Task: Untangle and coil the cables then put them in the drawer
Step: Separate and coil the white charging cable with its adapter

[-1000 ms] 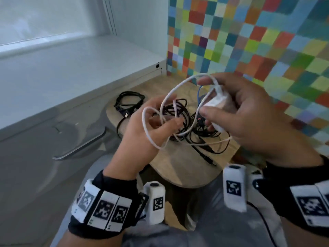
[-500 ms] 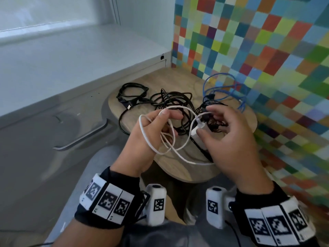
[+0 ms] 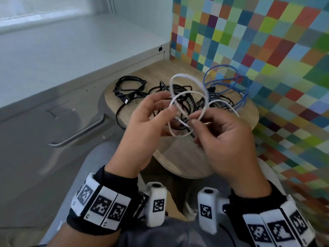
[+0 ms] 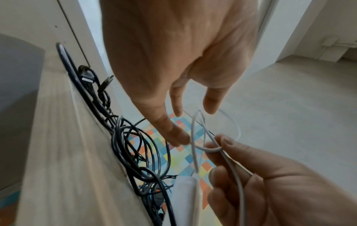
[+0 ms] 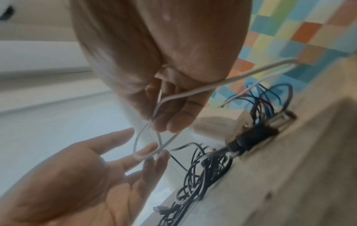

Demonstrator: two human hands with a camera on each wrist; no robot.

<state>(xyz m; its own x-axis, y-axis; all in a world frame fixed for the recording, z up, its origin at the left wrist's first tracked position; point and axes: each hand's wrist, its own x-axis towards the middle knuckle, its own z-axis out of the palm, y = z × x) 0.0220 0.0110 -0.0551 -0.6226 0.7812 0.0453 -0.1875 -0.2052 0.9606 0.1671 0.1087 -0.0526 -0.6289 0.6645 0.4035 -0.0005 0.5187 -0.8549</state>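
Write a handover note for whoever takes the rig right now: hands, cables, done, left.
Left hand: pinches the white cable, its loops held above the wooden table.
Right hand: pinches the same cable.
Black cables and blue cable: tangled on the table.
Drawer: shut.
Done: white cable partly looped.
Left: finish the coil, sort the rest, stow everything.

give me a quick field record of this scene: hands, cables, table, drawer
left hand: thumb and fingers pinch the white cable
right hand: pinches the white cable's loops
white cable: held above the table, looped, not neatly coiled
black cables: tangled on the wooden table
blue cable: loose on the table near the tiled wall
drawer: closed
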